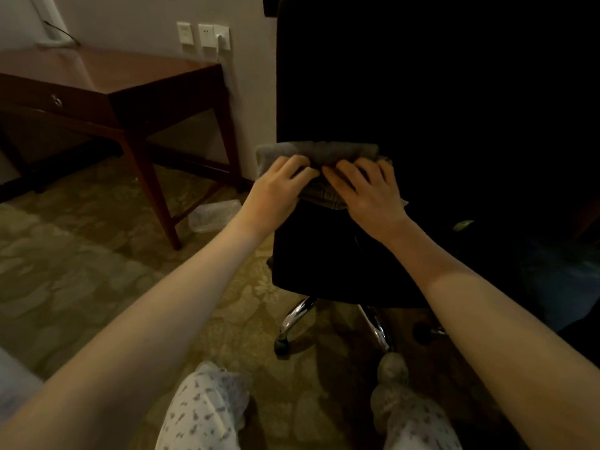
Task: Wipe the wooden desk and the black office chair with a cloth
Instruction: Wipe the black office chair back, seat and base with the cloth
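Cloth [319,152] lies beneath left hand [276,188] and right hand [370,194] on chair [324,254].

The desk [130,76] stands at the left, against the wall, with the wall sockets [204,35] above its right end. The office chair [422,92] stands to its right. The cloth [318,151] lies on the chair, at the foot of the backrest. The left hand [276,190] and the right hand [370,193] rest on it, side by side.

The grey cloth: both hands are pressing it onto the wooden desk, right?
Not the desk. The head view shows the left hand and right hand pressing the grey cloth against the black chair; the wooden desk stands apart on the left, with neither hand on it.
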Action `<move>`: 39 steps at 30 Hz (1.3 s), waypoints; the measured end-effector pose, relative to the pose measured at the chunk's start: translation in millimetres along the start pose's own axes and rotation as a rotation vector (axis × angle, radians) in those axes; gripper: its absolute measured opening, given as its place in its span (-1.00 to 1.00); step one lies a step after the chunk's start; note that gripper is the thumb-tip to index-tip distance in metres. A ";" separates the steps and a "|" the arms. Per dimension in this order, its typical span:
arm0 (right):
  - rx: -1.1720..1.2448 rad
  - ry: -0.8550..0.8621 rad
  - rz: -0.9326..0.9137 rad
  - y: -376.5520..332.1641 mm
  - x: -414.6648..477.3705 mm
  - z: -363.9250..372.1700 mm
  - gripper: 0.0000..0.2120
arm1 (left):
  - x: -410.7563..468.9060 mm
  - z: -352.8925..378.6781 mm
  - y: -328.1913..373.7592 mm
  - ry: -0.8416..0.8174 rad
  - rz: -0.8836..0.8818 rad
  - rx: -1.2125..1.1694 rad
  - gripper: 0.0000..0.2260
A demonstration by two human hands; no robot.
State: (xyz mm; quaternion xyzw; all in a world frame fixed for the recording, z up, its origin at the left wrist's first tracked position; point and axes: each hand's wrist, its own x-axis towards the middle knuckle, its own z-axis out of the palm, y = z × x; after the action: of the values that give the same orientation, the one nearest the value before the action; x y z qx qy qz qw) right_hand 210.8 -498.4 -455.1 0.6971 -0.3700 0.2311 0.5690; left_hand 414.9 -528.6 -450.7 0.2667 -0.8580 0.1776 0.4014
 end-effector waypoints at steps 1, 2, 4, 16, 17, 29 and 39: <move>0.016 -0.023 -0.017 -3.8 -10.0 2.8 -0.70 | -6.9 8.8 0.3 0.002 0.006 -0.009 -0.66; 0.023 -0.048 -0.039 -7.3 -20.9 6.7 -0.68 | -13.7 18.3 0.5 -0.002 0.015 -0.021 -0.66; 0.022 -0.093 -0.089 -13.1 -42.1 13.0 -0.64 | -26.2 36.1 1.5 -0.026 0.038 -0.043 -0.69; 0.042 -0.145 -0.073 -36.1 -84.0 35.4 -0.64 | -54.3 81.8 -1.7 -0.002 0.107 0.010 -0.69; 0.061 -0.172 -0.066 -39.4 -86.4 34.3 -0.64 | -57.4 83.4 -1.4 -0.020 0.100 0.011 -0.69; 0.381 -1.176 -0.160 -80.4 -122.5 6.8 -0.49 | -83.5 139.3 64.3 -1.153 -0.279 -0.003 -0.71; 0.343 -0.241 0.128 -13.0 -136.5 -25.8 -0.63 | -39.0 100.5 84.7 -0.299 0.120 -0.038 -0.50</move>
State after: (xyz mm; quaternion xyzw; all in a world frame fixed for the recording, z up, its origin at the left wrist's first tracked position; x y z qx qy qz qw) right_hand 138.9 -437.9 -558.3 0.7813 -0.4340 0.2415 0.3779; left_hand 325.2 -501.1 -550.7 0.2309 -0.9258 0.1431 0.2628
